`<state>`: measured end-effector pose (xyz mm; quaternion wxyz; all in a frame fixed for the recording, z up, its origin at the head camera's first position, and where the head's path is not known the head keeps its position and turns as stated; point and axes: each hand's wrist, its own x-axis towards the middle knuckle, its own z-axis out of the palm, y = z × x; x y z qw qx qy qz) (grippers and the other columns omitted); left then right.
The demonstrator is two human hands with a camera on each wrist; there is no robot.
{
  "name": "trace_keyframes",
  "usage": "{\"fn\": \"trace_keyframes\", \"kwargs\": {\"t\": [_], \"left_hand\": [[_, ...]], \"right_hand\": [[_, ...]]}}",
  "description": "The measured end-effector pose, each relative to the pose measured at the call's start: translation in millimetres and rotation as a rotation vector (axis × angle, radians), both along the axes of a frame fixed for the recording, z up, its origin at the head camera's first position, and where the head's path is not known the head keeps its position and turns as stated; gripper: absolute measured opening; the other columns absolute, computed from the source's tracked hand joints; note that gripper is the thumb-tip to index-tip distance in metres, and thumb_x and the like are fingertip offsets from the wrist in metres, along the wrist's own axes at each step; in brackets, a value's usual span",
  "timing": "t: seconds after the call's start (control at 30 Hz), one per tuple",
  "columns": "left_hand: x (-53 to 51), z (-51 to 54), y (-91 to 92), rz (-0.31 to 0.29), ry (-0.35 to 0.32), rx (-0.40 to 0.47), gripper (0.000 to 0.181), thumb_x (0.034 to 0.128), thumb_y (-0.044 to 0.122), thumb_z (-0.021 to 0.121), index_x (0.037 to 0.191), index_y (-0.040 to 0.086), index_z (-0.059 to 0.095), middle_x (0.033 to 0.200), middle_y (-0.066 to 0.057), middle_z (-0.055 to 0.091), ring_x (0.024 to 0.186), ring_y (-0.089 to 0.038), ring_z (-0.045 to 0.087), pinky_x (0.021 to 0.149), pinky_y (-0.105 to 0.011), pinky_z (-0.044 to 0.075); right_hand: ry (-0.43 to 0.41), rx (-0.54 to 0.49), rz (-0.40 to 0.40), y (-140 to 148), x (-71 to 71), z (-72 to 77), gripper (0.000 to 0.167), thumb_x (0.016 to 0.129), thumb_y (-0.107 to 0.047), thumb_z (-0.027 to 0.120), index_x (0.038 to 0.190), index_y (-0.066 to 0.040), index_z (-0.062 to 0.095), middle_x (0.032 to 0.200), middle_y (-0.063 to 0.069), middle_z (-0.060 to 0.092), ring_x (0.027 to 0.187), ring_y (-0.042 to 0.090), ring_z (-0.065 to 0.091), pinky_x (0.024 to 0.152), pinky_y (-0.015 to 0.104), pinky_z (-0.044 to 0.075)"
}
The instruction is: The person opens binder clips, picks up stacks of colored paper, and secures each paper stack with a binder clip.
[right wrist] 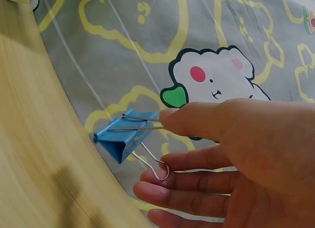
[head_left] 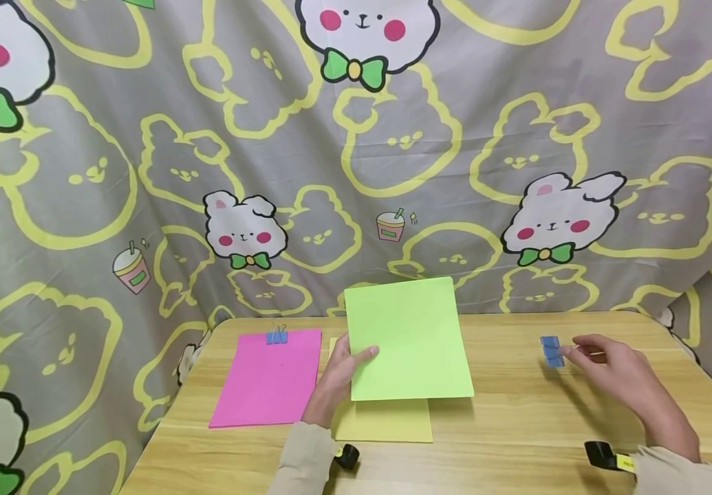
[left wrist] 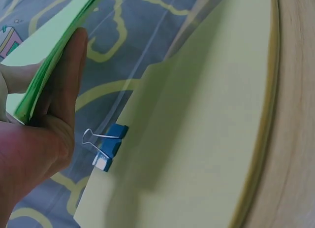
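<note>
My left hand (head_left: pixel 338 377) grips a stack of light green paper (head_left: pixel 414 337) by its left edge, thumb on the front face and fingers behind. The stack is held tilted up above a stack of yellow paper (head_left: pixel 386 421), which it partly covers. In the left wrist view a blue binder clip (left wrist: pixel 113 139) sits on the yellow stack's edge. On the right, my right hand (head_left: pixel 628 381) pinches another blue binder clip (right wrist: pixel 125 132) by its wire handles, thumb on one and fingertips at the other. This clip is above the table, apart from the paper.
A stack of pink paper (head_left: pixel 269 385) lies at the left of the wooden table (head_left: pixel 504 440), with a blue binder clip (head_left: pixel 277 337) on its top edge. Behind the table hangs a grey patterned curtain (head_left: pixel 393 165).
</note>
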<state>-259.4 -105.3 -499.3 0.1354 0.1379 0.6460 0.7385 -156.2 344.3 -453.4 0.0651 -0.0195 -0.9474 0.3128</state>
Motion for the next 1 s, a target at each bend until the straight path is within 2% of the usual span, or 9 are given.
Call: {"fn": "trace_keyframes", "kwargs": {"t": [0.1,0.3,0.5,0.57,0.67,0.73,0.8,0.9,1.0], "left_hand": [[-0.1,-0.1,0.7,0.001,-0.005,0.008,0.048,0.0987,0.004,0.063,0.144,0.005,0.049,0.129,-0.012,0.062,0.113,-0.026,0.062,0.096,-0.042,0.055],[0.3,-1.3,-0.6,-0.002,-0.004,-0.019,0.051,0.0996,0.009,0.064,0.148,0.010,0.047,0.137,-0.008,0.059,0.127,-0.027,0.053,0.111,-0.048,0.042],[-0.4,-2.7,-1.4,-0.021,0.010,-0.021,0.050,0.1004,0.012,0.064,0.147,0.011,0.048,0.137,-0.008,0.059,0.129,-0.028,0.050,0.112,-0.051,0.038],[-0.3,-2.4,-1.4,-0.026,0.020,-0.018,0.049,0.1005,0.011,0.064,0.147,0.011,0.048,0.137,-0.008,0.059,0.129,-0.028,0.050,0.113,-0.050,0.038],[0.1,-1.7,-1.8,-0.031,0.031,-0.011,0.050,0.1004,0.010,0.063,0.148,0.010,0.047,0.139,-0.008,0.058,0.132,-0.029,0.048,0.115,-0.053,0.035],[-0.1,-1.6,-2.1,-0.031,0.040,-0.005,0.051,0.1005,0.010,0.063,0.149,0.010,0.046,0.141,-0.009,0.057,0.135,-0.030,0.046,0.117,-0.055,0.031],[-0.2,-1.2,-2.2,-0.026,0.037,-0.001,0.052,0.1004,0.010,0.063,0.149,0.010,0.046,0.143,-0.009,0.056,0.137,-0.031,0.044,0.119,-0.057,0.027],[-0.2,-0.1,-1.8,-0.013,0.030,-0.001,0.050,0.0995,0.009,0.064,0.147,0.010,0.048,0.141,-0.008,0.057,0.137,-0.030,0.044,0.119,-0.057,0.025],[1.0,1.7,-1.1,-0.004,0.011,-0.002,0.048,0.0986,0.010,0.066,0.144,0.010,0.051,0.137,-0.007,0.060,0.133,-0.028,0.047,0.117,-0.054,0.029]], "right_hand": [[0.002,-0.001,0.005,-2,-0.6,0.1,0.063,0.105,-0.042,0.057,0.133,0.014,0.055,0.122,0.035,0.064,0.108,0.051,0.064,0.084,0.062,0.053],[0.029,-0.013,0.018,-12,-2.7,1.3,0.060,0.105,-0.041,0.058,0.133,0.012,0.058,0.123,0.034,0.065,0.106,0.049,0.065,0.084,0.061,0.054],[0.064,-0.026,0.040,-24,-6.3,2.6,0.056,0.104,-0.039,0.060,0.132,0.009,0.060,0.120,0.031,0.067,0.104,0.046,0.067,0.083,0.058,0.054],[0.086,-0.032,0.044,-27,-7.1,2.7,0.053,0.103,-0.037,0.062,0.132,0.008,0.061,0.119,0.028,0.069,0.104,0.045,0.068,0.082,0.048,0.055],[0.140,-0.074,0.048,-31,-8.8,3.2,0.050,0.101,-0.032,0.068,0.132,0.006,0.062,0.116,0.024,0.070,0.096,0.019,0.072,0.075,0.029,0.055],[0.167,-0.120,0.040,-35,-9.5,4.0,0.050,0.099,-0.030,0.072,0.132,0.005,0.063,0.115,0.023,0.071,0.091,-0.001,0.066,0.070,0.017,0.051],[0.181,-0.180,0.029,-37,-10.4,5.0,0.051,0.098,-0.029,0.073,0.134,0.005,0.062,0.116,0.023,0.070,0.088,-0.015,0.056,0.068,0.012,0.051],[0.169,-0.272,0.009,-38,-10.8,5.1,0.054,0.099,-0.032,0.071,0.136,0.005,0.060,0.119,0.020,0.071,0.089,-0.016,0.056,0.070,0.010,0.051],[0.144,-0.386,0.012,-38,-10.8,3.7,0.055,0.100,-0.032,0.069,0.138,0.007,0.057,0.115,0.006,0.074,0.092,-0.012,0.062,0.074,0.010,0.051]]}}
